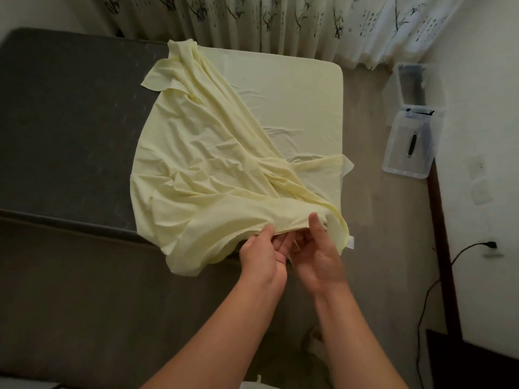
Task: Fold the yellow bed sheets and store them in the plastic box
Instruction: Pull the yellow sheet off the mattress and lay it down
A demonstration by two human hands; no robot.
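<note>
A pale yellow bed sheet (207,164) lies crumpled and partly peeled back over the right half of a mattress, with its far right part still stretched flat. At the near edge of the bed my left hand (262,255) and my right hand (318,249) meet under the sheet's hem, thumbs on top and fingers tucked beneath, pinching the fabric. A clear plastic box (410,144) sits on the floor at the right, open, with a dark object inside. Its clear lid (411,82) stands just behind it.
The bare dark grey mattress (70,122) fills the left side. Patterned white curtains (280,21) hang behind the bed. A strip of floor (370,192) separates bed and box. A black cable (438,282) runs from a wall socket at the right.
</note>
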